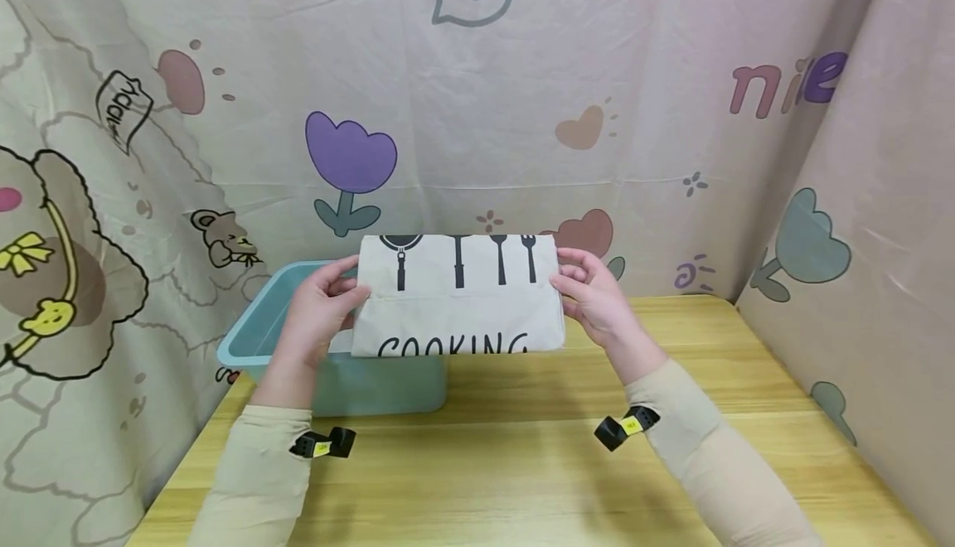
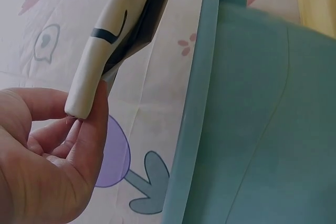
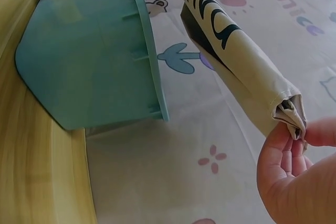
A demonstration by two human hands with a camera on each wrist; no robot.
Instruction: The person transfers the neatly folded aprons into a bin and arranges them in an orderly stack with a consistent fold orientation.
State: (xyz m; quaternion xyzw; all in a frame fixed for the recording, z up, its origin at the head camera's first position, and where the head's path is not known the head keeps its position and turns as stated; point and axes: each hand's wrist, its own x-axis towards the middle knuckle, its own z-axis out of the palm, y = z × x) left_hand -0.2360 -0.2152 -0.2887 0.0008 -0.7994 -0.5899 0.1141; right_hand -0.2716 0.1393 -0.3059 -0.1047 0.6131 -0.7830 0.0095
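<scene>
From my seat I saw a light wooden table (image 1: 537,456) with a pale grain running across it, its back edge against a printed curtain. One thing stood directly on it: a teal plastic tub (image 1: 257,340), set at the far left corner, open side up.

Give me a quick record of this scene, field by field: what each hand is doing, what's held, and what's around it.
held item: folded cloth, cream with black utensil print and the word COOKING
left hand: pinches the cloth's left edge
right hand: pinches the cloth's right edge
cloth position: held up off the table, partly over the bin
bin: teal plastic, at the table's left
table: light wood
backdrop: cartoon-print fabric
</scene>
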